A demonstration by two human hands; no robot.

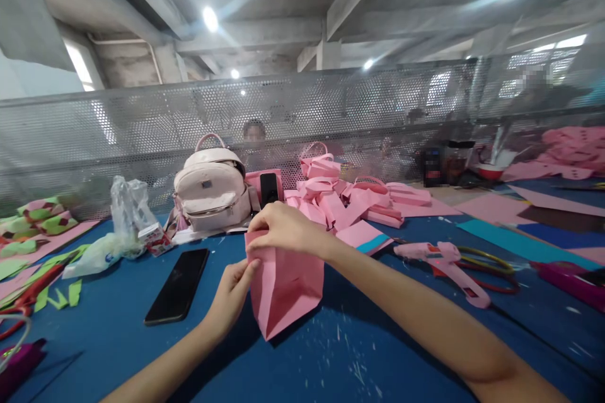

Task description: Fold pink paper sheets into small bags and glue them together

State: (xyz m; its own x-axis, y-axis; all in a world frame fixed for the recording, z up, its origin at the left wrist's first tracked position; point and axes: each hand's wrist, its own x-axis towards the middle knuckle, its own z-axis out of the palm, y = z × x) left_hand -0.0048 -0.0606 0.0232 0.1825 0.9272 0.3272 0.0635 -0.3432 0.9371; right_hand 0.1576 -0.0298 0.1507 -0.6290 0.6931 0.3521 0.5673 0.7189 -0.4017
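Two bare hands work on a pink paper bag point(283, 283) that stands near the middle of the blue surface point(331, 352), just in front of the person. The bag's long axis runs roughly upright, leaning a little; its mouth points up toward the hands and its pointed lower corner touches the surface. The right hand point(283, 229) lies over the top edge, its grip closed on the folded rim. The left hand point(231, 292) meets the bag's left edge, thumb and fingers pinched on the paper.

Left of the bag lies a black phone point(178, 285), flat on the surface, its long axis running away from the person. Behind it sits a pale backpack point(212, 192) with a clear plastic bag point(125, 214) beside it. A heap of finished pink bags point(340, 198) lies behind the right hand, well apart from the one being held. To the right rests a pink glue gun point(444, 261), near some coloured sheets. A perforated metal screen point(142, 119) closes off the back.
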